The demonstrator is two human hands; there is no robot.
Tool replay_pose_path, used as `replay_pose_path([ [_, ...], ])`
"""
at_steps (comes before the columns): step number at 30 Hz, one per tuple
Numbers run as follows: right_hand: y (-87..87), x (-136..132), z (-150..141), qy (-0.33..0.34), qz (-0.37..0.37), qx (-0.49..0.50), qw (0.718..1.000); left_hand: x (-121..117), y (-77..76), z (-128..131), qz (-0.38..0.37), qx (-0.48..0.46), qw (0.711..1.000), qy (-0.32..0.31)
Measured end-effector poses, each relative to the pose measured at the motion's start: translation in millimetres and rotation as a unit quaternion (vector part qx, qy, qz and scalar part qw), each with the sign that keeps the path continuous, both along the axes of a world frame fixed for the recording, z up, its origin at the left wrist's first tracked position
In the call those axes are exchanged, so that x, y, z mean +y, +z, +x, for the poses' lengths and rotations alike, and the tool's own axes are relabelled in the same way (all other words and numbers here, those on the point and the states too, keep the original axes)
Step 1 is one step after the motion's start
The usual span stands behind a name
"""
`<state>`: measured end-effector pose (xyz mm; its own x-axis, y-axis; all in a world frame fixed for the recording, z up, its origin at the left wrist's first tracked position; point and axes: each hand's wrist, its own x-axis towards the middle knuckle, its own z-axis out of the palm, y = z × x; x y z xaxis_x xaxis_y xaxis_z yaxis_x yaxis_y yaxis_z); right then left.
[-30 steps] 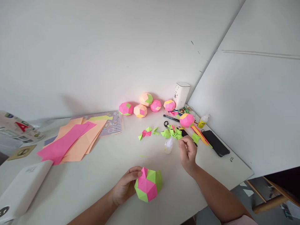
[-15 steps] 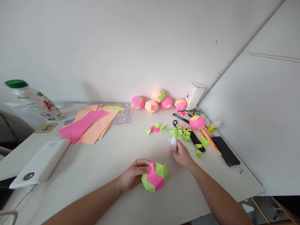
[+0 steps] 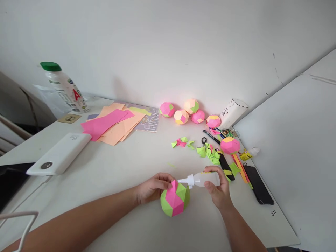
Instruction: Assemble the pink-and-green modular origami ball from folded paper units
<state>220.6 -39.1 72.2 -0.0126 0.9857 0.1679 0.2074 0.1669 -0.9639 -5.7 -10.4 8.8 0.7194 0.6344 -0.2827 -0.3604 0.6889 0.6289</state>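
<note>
One paper ball (image 3: 174, 203), pink and green, held low and central over the bench (image 3: 118, 171), likely for a clear view. Left grip (image 3: 152, 189) closed on its far left side, thumb pressed near a raised pink flap (image 3: 173, 186) — probably to keep that point from giving way. Right grip (image 3: 219, 191) wrapped around a squeeze bottle (image 3: 206, 179), tipped nearly level, apparently to bring the nozzle (image 3: 183, 181) in from the side; nozzle tip just beside the flap, contact too fine to tell. Loose folded pieces (image 3: 208, 153) in small heaps beyond, handy to the right grip. Six other balls (image 3: 181, 117) farther back, most along the wall (image 3: 170, 70) — one perched on two neighbours, perhaps stacked to save space. Flat sheets (image 3: 110, 131) piled at left, well apart from the bottle, maybe to stay clean. Phone (image 3: 258, 185) lying near the right edge, seemingly out of the way.
</note>
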Motion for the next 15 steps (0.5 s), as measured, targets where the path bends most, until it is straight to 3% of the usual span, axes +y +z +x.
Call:
replay_pose_path([
  [4, -1.4, -1, -5, 0.014, -0.048, 0.017, 0.999, 0, 0.5, 0, 0.008, -0.008, 1.0, -0.011],
  [15, -11.3, 1, -9, -0.008, -0.071, 0.078, 0.994, -1, 3.4, -1, 0.023, 0.012, 0.999, -0.037],
])
